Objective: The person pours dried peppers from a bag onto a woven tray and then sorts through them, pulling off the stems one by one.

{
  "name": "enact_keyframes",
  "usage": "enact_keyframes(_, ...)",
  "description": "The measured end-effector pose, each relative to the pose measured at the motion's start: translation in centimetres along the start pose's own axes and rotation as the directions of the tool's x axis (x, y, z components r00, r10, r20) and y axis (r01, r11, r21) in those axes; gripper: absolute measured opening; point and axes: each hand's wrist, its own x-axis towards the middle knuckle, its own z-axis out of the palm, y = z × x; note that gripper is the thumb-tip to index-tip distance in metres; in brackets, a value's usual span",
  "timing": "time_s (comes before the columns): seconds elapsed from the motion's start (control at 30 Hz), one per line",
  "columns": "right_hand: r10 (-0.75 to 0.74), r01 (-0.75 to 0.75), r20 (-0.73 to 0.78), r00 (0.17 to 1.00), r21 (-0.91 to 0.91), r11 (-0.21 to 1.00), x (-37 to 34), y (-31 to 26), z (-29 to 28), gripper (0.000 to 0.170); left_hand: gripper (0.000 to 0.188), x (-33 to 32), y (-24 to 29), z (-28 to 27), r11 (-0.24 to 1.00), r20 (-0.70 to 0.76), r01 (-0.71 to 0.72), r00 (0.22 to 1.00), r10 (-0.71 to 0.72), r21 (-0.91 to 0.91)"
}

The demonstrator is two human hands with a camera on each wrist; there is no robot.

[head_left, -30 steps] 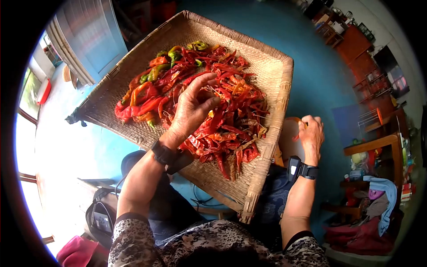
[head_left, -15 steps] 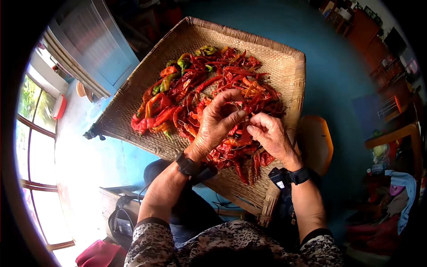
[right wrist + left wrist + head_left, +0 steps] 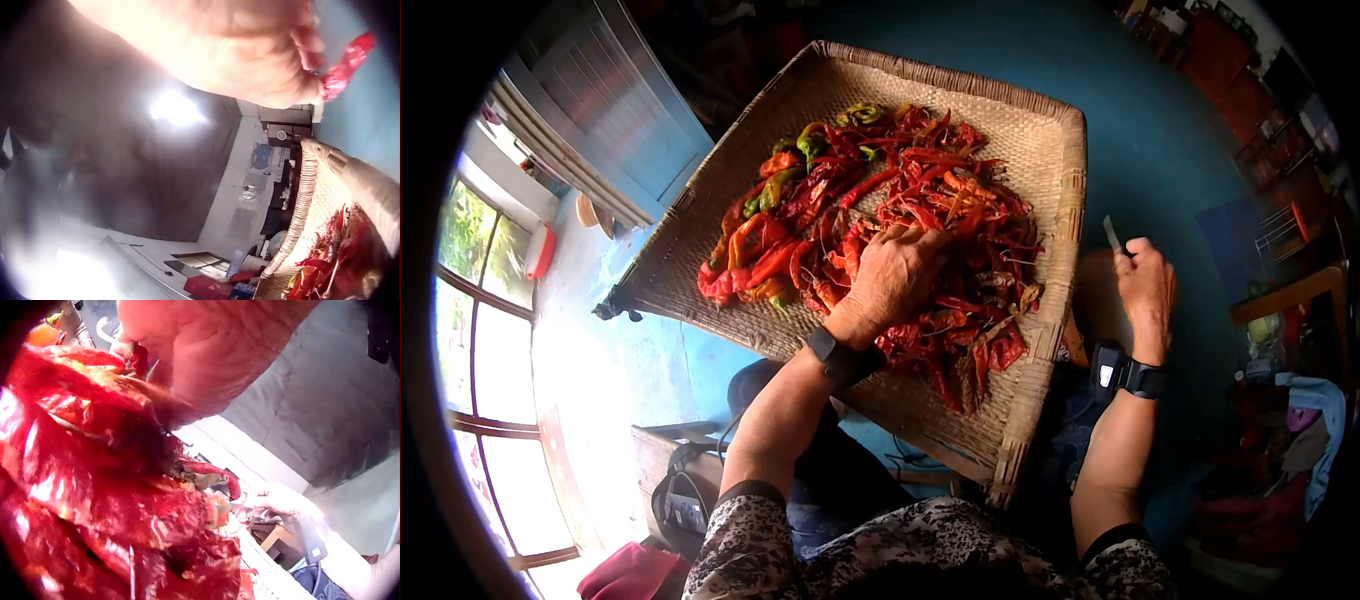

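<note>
A square woven tray (image 3: pixel 1055 150) holds a heap of red chilies (image 3: pixel 990 290), with some orange and green peppers on its left part. The left hand (image 3: pixel 895 275) reaches down onto the heap, its fingertips hidden among the chilies; shiny red chilies (image 3: pixel 81 469) fill much of the left wrist view beside the palm (image 3: pixel 219 356). Beyond the tray's right edge, the right hand (image 3: pixel 1148 295) grips a small knife (image 3: pixel 1111 233), blade pointing up. In the right wrist view, a piece of red chili (image 3: pixel 349 65) sticks out at the fingertips of the right hand (image 3: pixel 250 56).
Below the tray's right edge stands a pale seat or container (image 3: pixel 1105 290), partly hidden. A bag (image 3: pixel 685 500) and red cloth (image 3: pixel 635 570) lie at lower left. Furniture and a light blue cloth (image 3: pixel 1325 430) are at the right; a door (image 3: pixel 625 110) is at upper left.
The right hand has moved from near the left hand out past the tray's right edge. The left hand has lowered from above the heap onto the chilies.
</note>
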Motion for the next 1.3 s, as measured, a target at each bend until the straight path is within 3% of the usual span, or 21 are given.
enact_keyframes(0.03,-0.114,0.119,-0.064,0.991,0.083,0.989,-0.2,0.1,0.5,0.023,0.024,-0.2,-0.1,0.2,0.983,-0.035,-0.149,0.988,0.153,0.105)
enact_keyframes(0.07,-0.220,0.241,-0.138,0.966,0.154,0.958,-0.3,0.0,0.8,0.026,0.024,-0.5,0.1,0.6,0.983,-0.037,-0.153,0.987,0.157,0.104)
enact_keyframes(0.13,-0.243,0.214,-0.012,0.970,0.513,0.831,-0.7,-2.1,0.9,0.026,0.028,-1.2,0.7,0.8,0.968,-0.118,-0.250,0.961,0.251,0.022)
enact_keyframes(0.17,-0.342,0.231,0.020,0.939,0.702,0.673,-1.0,-3.0,1.6,0.024,0.032,-1.6,1.3,0.5,0.964,-0.119,-0.264,0.957,0.265,0.023)
enact_keyframes(0.23,-0.491,0.153,0.152,0.858,0.837,0.525,-2.4,-5.9,2.1,0.025,0.032,-1.9,1.8,0.2,0.956,-0.130,-0.289,0.947,0.292,0.045)
enact_keyframes(0.3,-0.561,0.006,0.345,0.753,0.848,0.529,-3.8,-8.2,2.3,0.028,0.036,-2.0,2.1,-0.1,0.938,-0.166,-0.337,0.924,0.345,0.076)
enact_keyframes(0.43,-0.607,0.148,0.180,0.774,0.881,0.449,-4.7,-10.6,4.2,0.030,0.036,-2.6,2.6,-1.0,0.926,-0.087,-0.376,0.924,0.373,-0.023)
enact_keyframes(0.53,-0.630,0.141,0.247,0.736,0.855,0.500,-4.1,-10.8,4.0,0.027,0.043,-2.7,1.9,-0.4,0.912,-0.151,-0.410,0.899,0.410,0.035)
enact_keyframes(0.6,-0.530,-0.069,0.244,0.812,0.942,0.329,-4.4,-11.2,3.5,0.017,0.042,-2.8,1.6,-0.5,0.914,-0.171,-0.403,0.899,0.404,0.038)
enact_keyframes(0.67,-0.423,-0.170,0.278,0.862,0.947,0.273,-3.8,-10.7,1.8,0.015,0.040,-3.1,1.3,-0.7,0.925,-0.221,-0.379,0.904,0.365,-0.021)
enact_keyframes(0.73,-0.284,0.056,0.062,0.957,0.920,0.388,-2.5,-8.8,0.6,0.016,0.039,-3.0,1.0,-1.3,0.931,-0.235,-0.363,0.907,0.349,-0.020)
enact_keyframes(0.8,-0.166,0.181,-0.107,0.980,0.822,0.540,-0.6,-5.6,0.5,0.018,0.037,-2.9,0.5,-1.2,0.956,-0.323,-0.293,0.905,0.276,-0.005)
enact_keyframes(0.9,-0.134,0.223,-0.184,0.974,0.661,0.716,1.1,0.3,1.3,0.023,0.029,-2.6,0.0,-2.2,0.985,-0.278,-0.132,0.956,0.097,-0.109)
enact_keyframes(0.93,-0.112,0.147,-0.098,0.989,0.496,0.856,1.0,1.4,0.7,0.022,0.026,-2.4,-0.2,-2.2,0.982,-0.304,-0.093,0.952,0.039,-0.165)
enact_keyframes(0.97,-0.043,0.042,-0.001,0.999,0.253,0.967,0.6,2.1,0.2,0.021,0.016,-2.0,0.3,-2.3,0.924,-0.378,-0.060,0.921,-0.095,-0.378)
enact_keyframes(1.0,0.048,-0.046,0.074,0.996,-0.019,0.999,0.2,2.1,-0.4,0.020,0.013,-1.8,0.0,-2.4,0.907,-0.380,-0.042,0.915,-0.133,-0.419)
enact_keyframes(1.07,0.037,-0.030,0.151,0.988,-0.045,0.999,-0.2,2.3,-0.3,0.019,0.015,-1.8,-0.5,-1.8,0.608,-0.215,0.069,0.899,-0.381,-0.791)
enact_keyframes(1.1,0.031,-0.018,0.217,0.976,-0.065,0.998,-0.4,2.5,-0.4,0.019,0.017,-1.7,-0.8,-2.1,0.521,-0.135,0.097,0.912,-0.388,-0.848)
enact_keyframes(1.13,-0.168,0.160,0.028,0.985,0.190,0.969,-0.5,2.6,0.5,0.023,0.018,-1.6,-0.4,-2.6,0.372,-0.043,0.123,0.913,-0.407,-0.920)
enact_keyframes(1.2,-0.313,0.161,0.102,0.944,0.686,0.709,-0.8,0.3,1.0,0.028,0.016,-1.2,0.0,-2.1,0.390,-0.138,0.007,0.929,-0.344,-0.921)
enact_keyframes(1.3,-0.468,0.046,0.224,0.855,0.866,0.499,-3.9,-6.9,-0.2,0.030,0.012,-1.3,1.6,-1.9,0.351,-0.066,0.047,0.950,-0.304,-0.935)
